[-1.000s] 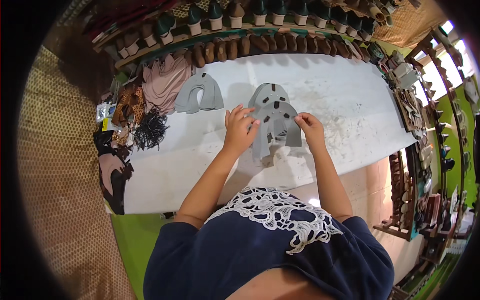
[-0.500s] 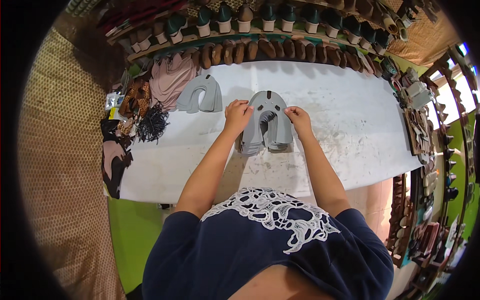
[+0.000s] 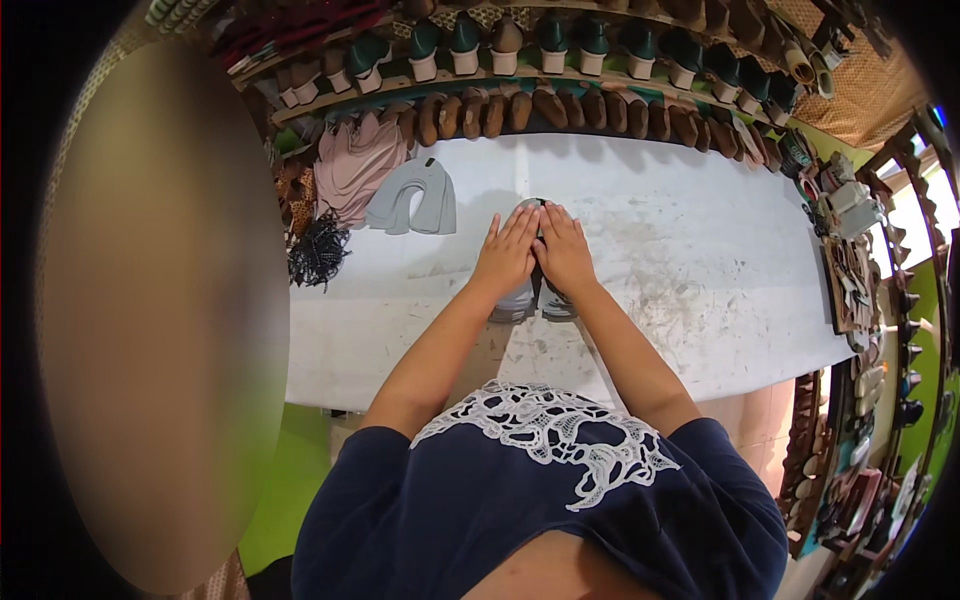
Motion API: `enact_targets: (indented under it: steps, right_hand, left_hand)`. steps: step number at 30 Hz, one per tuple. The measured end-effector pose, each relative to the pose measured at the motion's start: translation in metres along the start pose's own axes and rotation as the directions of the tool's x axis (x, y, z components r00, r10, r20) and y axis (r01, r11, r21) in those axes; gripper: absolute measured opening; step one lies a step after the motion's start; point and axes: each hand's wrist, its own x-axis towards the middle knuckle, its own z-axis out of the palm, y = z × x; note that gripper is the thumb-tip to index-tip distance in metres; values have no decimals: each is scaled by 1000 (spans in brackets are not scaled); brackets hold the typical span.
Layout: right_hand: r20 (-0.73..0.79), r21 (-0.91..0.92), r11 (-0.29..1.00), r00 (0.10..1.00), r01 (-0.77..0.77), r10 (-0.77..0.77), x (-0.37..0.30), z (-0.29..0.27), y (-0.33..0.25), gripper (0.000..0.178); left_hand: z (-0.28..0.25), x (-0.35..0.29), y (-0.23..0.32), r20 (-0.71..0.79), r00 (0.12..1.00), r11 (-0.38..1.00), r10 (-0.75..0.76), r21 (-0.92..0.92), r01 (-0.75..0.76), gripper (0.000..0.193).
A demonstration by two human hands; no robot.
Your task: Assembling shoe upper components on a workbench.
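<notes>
A stack of grey U-shaped pieces (image 3: 512,306) lies on the white-covered table in front of me, its two legs toward me. My left hand (image 3: 507,256) rests flat over its left side, fingers stretched toward the curved end. On the right side my right hand (image 3: 566,254) lies flat in the same way, its fingertips close to those of the left. Most of the stack's top is hidden under both hands; the leg ends and a bit of the curved end show. Farther left is a second group of grey U-shaped pieces (image 3: 438,200), spread slightly.
Pink material (image 3: 350,165) and a black fringed bundle (image 3: 318,250) lie at the table's left. Brown shoe lasts (image 3: 550,108) line the back edge, below a shelf of green heeled forms (image 3: 553,45). Tools and small parts (image 3: 845,275) crowd the right edge. A large blurred shape (image 3: 160,320) covers the left.
Both hands have moved from the stack's sides to lie flat on top, close together. A blurred shape has come in at the left. The view has shifted slightly.
</notes>
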Motion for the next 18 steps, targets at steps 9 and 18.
enact_targets:
  steps: [9, 18]
  right_hand:
    - [24, 16, 1000, 1000, -11, 10, 4, 20, 3, 52]
    - [32, 67, 998, 999, -4, 2, 5, 20, 6, 52]
  left_hand:
    - [18, -1, -8, -28, 995, 994, -91, -60, 89, 57]
    - [21, -2, -11, -15, 996, 994, -85, -76, 83, 57]
